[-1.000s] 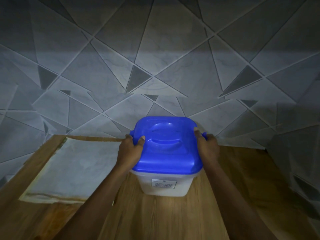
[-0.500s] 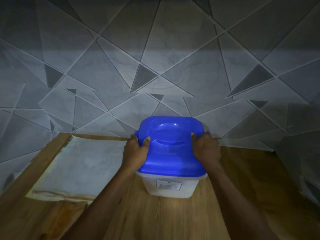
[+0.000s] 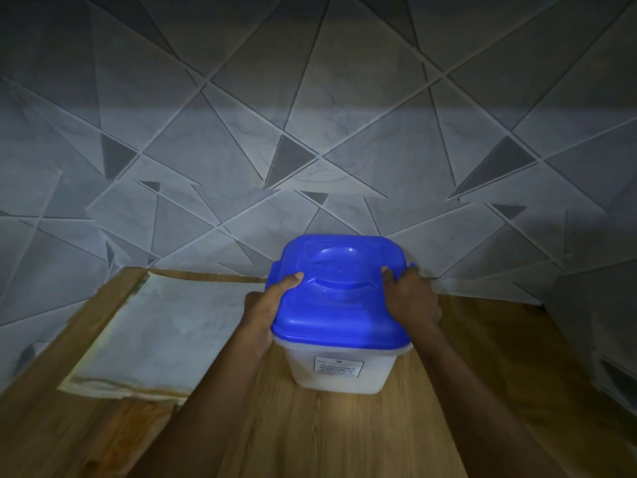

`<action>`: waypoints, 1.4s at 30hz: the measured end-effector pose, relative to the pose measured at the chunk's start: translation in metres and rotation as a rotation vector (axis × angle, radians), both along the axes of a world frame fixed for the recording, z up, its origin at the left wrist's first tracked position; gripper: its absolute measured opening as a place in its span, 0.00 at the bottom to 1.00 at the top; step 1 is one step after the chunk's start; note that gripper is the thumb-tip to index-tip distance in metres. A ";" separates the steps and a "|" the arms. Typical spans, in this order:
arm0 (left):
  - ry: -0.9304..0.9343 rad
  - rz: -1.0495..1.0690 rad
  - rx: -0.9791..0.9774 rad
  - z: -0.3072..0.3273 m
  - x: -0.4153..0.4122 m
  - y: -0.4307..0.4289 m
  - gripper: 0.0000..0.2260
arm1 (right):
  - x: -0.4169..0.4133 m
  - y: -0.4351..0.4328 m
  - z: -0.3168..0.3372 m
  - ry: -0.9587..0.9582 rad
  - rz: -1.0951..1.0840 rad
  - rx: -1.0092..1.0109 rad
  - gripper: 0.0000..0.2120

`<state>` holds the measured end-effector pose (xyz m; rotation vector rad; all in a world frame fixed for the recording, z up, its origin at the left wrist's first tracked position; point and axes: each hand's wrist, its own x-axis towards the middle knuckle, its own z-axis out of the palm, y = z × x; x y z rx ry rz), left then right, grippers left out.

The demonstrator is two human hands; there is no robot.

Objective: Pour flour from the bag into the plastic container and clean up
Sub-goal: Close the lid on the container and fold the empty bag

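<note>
Grips the blue lid (image 3: 339, 305) at opposite sides with left hand (image 3: 272, 305) and right hand (image 3: 410, 300), probably to press it closed on the plastic container (image 3: 341, 372), standing on the surface (image 3: 344, 436) near the wall (image 3: 310, 132).

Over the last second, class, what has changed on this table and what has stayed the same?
Very little. The right hand slid slightly inward, so its thumb reaches further onto the lid. The left hand keeps its grip on the lid's other side; nothing was let go. The container, the sheet beside it and the table stayed put.
</note>
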<state>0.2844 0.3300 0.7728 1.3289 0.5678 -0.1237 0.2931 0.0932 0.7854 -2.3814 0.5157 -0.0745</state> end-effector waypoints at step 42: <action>-0.180 0.027 0.348 -0.001 0.012 -0.008 0.22 | -0.017 -0.024 -0.001 -0.209 -0.177 0.597 0.34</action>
